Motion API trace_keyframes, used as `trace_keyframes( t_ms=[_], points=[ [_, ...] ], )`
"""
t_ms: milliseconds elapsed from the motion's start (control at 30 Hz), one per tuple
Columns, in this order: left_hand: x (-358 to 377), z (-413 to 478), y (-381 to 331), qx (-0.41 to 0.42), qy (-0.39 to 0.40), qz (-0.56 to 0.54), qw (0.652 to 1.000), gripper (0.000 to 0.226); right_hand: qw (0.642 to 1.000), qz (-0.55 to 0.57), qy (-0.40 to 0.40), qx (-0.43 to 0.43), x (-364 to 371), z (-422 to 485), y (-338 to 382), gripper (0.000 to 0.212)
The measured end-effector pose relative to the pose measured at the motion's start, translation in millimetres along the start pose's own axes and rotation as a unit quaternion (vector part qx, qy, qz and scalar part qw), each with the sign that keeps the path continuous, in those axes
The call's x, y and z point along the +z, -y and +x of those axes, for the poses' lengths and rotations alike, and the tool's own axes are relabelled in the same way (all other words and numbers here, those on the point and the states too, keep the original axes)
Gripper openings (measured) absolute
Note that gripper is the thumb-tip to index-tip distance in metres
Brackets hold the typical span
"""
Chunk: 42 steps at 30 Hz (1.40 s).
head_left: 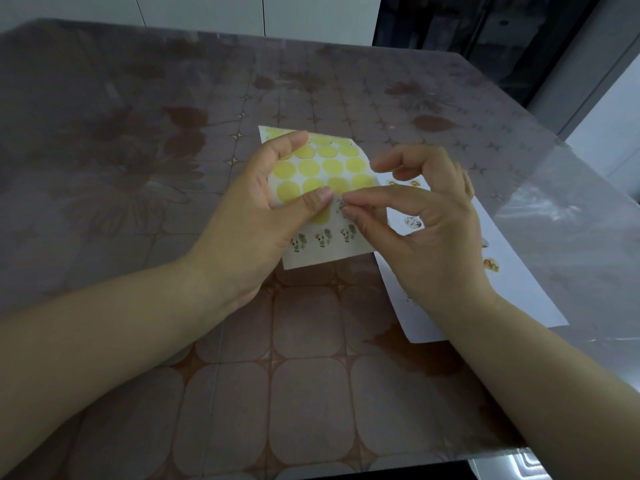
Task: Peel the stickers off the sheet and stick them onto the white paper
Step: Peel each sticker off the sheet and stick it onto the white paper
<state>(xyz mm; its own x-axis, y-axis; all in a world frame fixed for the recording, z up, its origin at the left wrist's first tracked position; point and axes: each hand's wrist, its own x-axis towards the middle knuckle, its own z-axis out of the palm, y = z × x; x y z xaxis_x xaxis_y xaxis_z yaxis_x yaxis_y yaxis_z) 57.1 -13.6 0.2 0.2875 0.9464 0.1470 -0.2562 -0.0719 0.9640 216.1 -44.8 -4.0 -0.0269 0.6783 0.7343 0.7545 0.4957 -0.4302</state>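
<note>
The sticker sheet point(332, 168) shows several bare yellow circles where stickers once sat, and a row of small cartoon stickers point(323, 237) along its near edge. My left hand point(256, 223) grips the sheet, thumb on top and fingers curled over its far edge, lifting it off the table. My right hand point(422, 233) pinches a small sticker point(342, 204) between thumb and forefinger at the sheet's middle. The white paper point(519, 278) lies flat to the right, partly under my right hand, with several stickers on it.
The table point(304, 393) wears a brown patterned cloth under clear plastic film. Its right edge runs diagonally past the white paper, and its near edge lies at the bottom right. A dark glass door stands beyond the far right corner.
</note>
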Motion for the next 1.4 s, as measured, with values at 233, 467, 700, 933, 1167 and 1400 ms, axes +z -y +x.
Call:
trace_keyframes(
  t_ms=[233,467,700,933,1167,1400],
  points=[
    [-2,2,3,0.001,0.001,0.024,1.0,0.051,0.995,0.069,0.064,0.041,-3,2,4,0.01],
    [-3,1,2,-0.009,0.001,0.047,0.999,0.058,0.973,0.124,0.155,0.119,-12,5,-2,0.013],
    [-7,2,4,-0.016,0.0,0.126,0.992,0.054,0.973,0.105,0.169,0.115,-18,6,-9,0.028],
    [-8,-1,-2,-0.095,0.078,0.081,0.989,0.06,0.936,0.171,0.287,0.111,-27,9,-14,0.02],
    [-9,1,-5,-0.113,0.106,0.068,0.986,0.068,0.941,0.178,0.282,0.062,-21,9,-14,0.014],
    [-11,2,-7,-0.107,0.106,0.05,0.987,0.068,0.948,0.162,0.258,0.089,-12,11,-17,0.014]
  ],
)
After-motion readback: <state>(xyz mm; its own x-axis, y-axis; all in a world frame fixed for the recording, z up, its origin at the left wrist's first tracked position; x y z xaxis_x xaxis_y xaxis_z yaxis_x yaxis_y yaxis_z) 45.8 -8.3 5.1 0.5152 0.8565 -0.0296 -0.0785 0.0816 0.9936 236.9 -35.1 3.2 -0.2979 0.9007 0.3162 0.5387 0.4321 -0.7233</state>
